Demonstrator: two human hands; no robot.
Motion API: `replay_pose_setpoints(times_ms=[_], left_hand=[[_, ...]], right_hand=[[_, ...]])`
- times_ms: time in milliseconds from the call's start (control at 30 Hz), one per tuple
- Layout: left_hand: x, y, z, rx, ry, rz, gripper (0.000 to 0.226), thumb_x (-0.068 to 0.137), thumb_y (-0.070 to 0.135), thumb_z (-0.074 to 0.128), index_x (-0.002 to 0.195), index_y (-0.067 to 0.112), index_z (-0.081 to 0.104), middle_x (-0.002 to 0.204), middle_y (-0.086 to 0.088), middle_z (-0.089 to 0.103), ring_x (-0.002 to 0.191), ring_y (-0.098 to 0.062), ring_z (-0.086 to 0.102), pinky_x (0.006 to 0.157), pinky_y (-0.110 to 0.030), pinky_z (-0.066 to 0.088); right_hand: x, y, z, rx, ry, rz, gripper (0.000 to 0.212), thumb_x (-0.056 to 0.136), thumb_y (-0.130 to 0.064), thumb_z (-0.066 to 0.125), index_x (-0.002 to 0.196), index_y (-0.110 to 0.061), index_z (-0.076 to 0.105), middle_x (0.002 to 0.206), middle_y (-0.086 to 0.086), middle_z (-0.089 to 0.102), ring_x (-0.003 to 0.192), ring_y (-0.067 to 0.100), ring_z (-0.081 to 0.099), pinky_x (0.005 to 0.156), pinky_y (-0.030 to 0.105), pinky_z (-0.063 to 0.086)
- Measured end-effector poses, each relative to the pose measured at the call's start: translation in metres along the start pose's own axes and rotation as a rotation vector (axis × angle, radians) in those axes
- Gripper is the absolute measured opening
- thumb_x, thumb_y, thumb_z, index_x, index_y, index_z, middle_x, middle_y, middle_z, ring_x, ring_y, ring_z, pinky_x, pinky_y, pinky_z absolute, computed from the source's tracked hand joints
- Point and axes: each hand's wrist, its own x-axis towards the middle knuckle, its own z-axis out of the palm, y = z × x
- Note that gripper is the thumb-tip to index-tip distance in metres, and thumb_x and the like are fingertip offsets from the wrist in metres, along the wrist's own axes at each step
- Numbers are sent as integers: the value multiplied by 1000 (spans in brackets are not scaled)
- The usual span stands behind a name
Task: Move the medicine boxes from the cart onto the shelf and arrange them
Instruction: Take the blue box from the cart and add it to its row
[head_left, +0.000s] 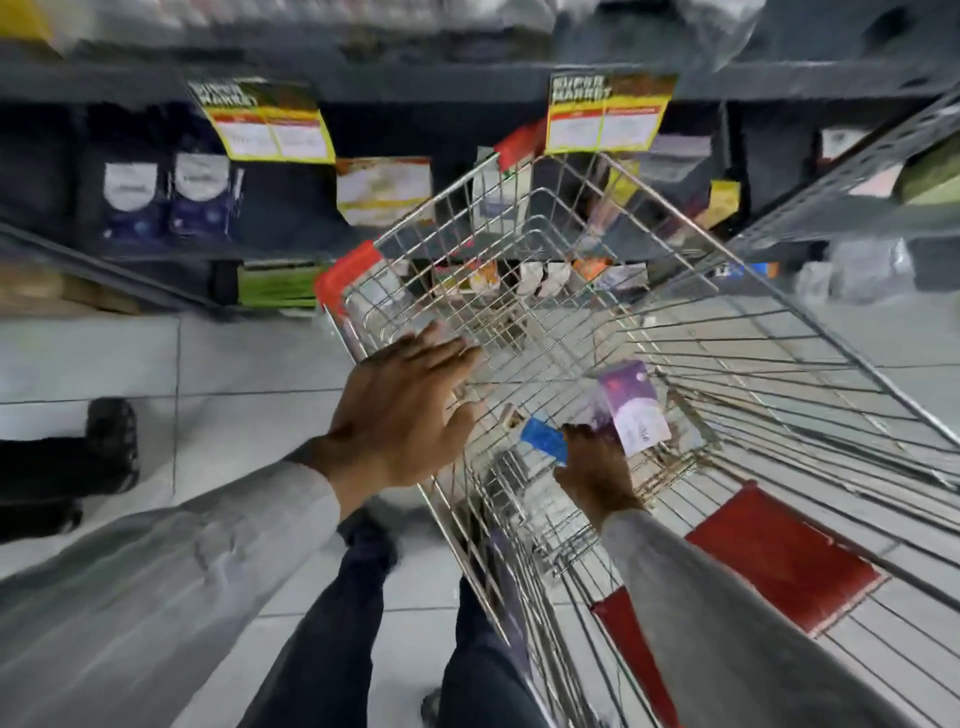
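Pale grey floor tiles (249, 374) with thin dark joints run under everything, and a dark metal shelf (415, 83) spans the far side of the aisle, its contents smeared by motion blur. On the far left of that shelf stand two dark blue pouches (169, 200) with white label panels, their wording too blurred to read. Hanging from the shelf edge is a yellow-bordered tag (265, 122) headed "SUPER MARKET", with red and white panels below; a second tag (608, 111) with the same heading hangs further right. Near the left edge, a dark shoe (104, 441) of another person rests on the tiles.

Toward the middle, the left hand (400, 410), coming out of a light grey sleeve, is spread flat with fingers extended over the left rim of the wire cart (779, 332); it holds nothing. That cart is a silver metal grid basket with red plastic corner guards (345, 280) and a red flap (779, 556) near its handle end.

Inside the basket, the right hand (595, 470) reaches down and its fingers are closed on a purple and white medicine box (631, 408), a cardboard carton tilted up off the cart floor; its print is illegible. A small blue box (545, 441) lies just beside that hand on the left, touching the wire bottom. Further right, a perforated grey shelf upright (852, 171) slants across the corner.
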Motion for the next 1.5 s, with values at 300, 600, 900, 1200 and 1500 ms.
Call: replay_pose_setpoints(times_ms=[300,600,900,1200,1500], left_hand=[[-6,3,-3,-36,83,15,64,95,45,48,153,17,44,157,-6,50,153,-26,34,122,-45,34],[-40,15,-94,-264,323,15,55,102,36,53,152,14,48,157,-8,50,151,-25,37,125,-38,28],[-103,-21,-293,-399,910,84,52,100,35,57,149,16,52,158,3,46,152,-12,33,124,-32,30],[-105,-149,-470,-81,1000,-195,50,101,33,48,143,8,56,150,-15,57,148,-34,41,122,-54,30],[-89,-205,-485,124,854,-325,52,100,30,31,129,2,65,133,-21,68,125,-38,63,108,-54,48]], right_hand=[[-8,-9,-24,-38,62,-21,27,79,-14,70,105,-13,65,96,5,78,79,24,73,70,34,61],[-116,-77,-199,101,374,-25,48,68,-27,75,116,-24,70,93,6,78,80,32,73,67,35,57],[-203,-182,-410,202,820,-269,51,70,-24,79,120,-32,67,85,0,71,72,16,59,61,19,27],[-179,-315,-577,161,926,-501,46,78,-42,71,122,-29,72,100,1,80,91,25,73,81,36,54],[-95,-443,-622,105,691,-563,46,86,-40,65,131,-32,67,138,-3,67,123,25,62,104,37,49]])
